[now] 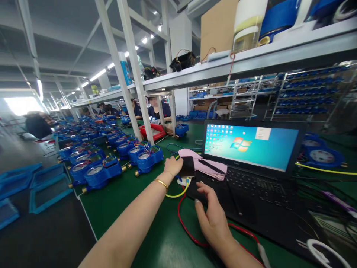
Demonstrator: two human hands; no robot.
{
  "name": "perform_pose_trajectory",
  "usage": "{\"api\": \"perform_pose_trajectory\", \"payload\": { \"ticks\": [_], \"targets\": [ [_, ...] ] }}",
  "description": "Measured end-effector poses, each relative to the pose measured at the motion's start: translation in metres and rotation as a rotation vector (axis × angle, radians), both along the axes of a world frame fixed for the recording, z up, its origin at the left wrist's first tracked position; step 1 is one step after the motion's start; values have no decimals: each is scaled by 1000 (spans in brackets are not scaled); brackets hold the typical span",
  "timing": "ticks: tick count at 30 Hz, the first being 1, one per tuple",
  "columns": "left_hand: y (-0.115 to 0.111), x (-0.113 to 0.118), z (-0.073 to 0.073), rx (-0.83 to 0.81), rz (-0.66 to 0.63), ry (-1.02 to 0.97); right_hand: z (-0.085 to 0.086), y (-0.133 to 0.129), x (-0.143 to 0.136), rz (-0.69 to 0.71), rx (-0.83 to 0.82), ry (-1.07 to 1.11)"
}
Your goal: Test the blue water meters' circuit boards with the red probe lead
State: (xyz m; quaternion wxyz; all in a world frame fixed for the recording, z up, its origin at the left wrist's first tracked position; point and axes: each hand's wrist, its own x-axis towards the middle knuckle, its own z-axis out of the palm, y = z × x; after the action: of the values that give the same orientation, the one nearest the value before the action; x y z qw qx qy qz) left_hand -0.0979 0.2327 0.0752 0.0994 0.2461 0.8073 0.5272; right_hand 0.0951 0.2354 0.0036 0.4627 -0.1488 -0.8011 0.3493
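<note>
My left hand (173, 166) reaches forward over the green bench, its fingers closed at the left edge of a dark smartphone (187, 166). Pink papers (209, 163) lie behind the phone, with a black pen (212, 166) across them. Just below the phone is a small white connector (182, 181) with a yellow cable. Near the laptop's front edge, my right hand (210, 212) hovers with thumb and fingers apart, holding nothing. The open black laptop (251, 182) shows a desktop screen. A red cable (181, 216) runs beneath my right hand.
Several blue water meters (103, 171) crowd the bench on the left. A red bin (153, 131) stands by the shelf posts. Overhead runs a white shelf (195, 70). More meters (320, 154) sit behind the laptop; a white cable (323, 251) lies front right. People sit farther back.
</note>
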Motion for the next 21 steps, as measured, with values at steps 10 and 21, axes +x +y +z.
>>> {"api": "perform_pose_trajectory", "payload": {
  "ticks": [10,21],
  "targets": [
    [-83,-78,29,-595,337,462,-1,-2,-2,30,-3,-11],
    [-125,-68,24,-814,243,557,3,0,5,51,95,-138]
  ]
}}
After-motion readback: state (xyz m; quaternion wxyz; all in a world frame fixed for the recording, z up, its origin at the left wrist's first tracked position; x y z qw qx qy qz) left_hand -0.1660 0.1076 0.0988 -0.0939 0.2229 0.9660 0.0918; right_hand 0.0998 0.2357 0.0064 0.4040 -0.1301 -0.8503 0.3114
